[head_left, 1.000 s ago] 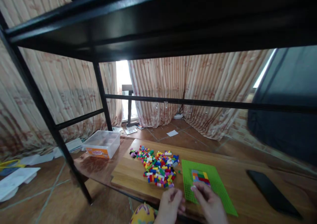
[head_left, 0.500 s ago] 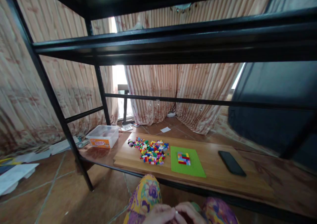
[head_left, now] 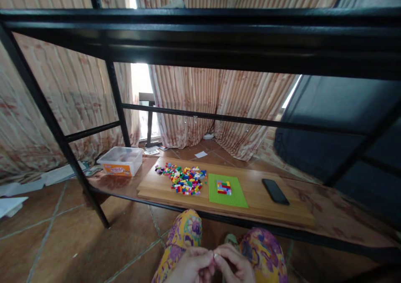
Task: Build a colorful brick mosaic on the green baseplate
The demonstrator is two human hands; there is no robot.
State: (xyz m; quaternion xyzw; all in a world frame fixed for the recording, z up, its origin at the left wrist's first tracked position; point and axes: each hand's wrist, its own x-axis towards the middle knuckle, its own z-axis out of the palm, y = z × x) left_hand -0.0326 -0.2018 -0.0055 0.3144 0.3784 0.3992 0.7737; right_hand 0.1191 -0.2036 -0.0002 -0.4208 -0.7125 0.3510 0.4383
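In front of the wooden board (head_left: pixel 255 185) | right hand (head_left: pixel 235 263) pinches 1 small pale piece (head_left: pixel 216 255); left hand (head_left: pixel 197 264) meets it at the fingertips (own grip: cannot tell) | done: 1 low multicoloured block (head_left: pixel 224 187) stands on the green baseplate (head_left: pixel 234 199) | remaining: held piece unplaced; loose bricks (head_left: pixel 188 183), seemingly plenty, lie heaped beside the baseplate.

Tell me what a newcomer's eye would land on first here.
Most likely the heap of colourful bricks on the wooden board, left of the bright green baseplate. Next, low in view, the left hand and right hand, together at a small pale piece.
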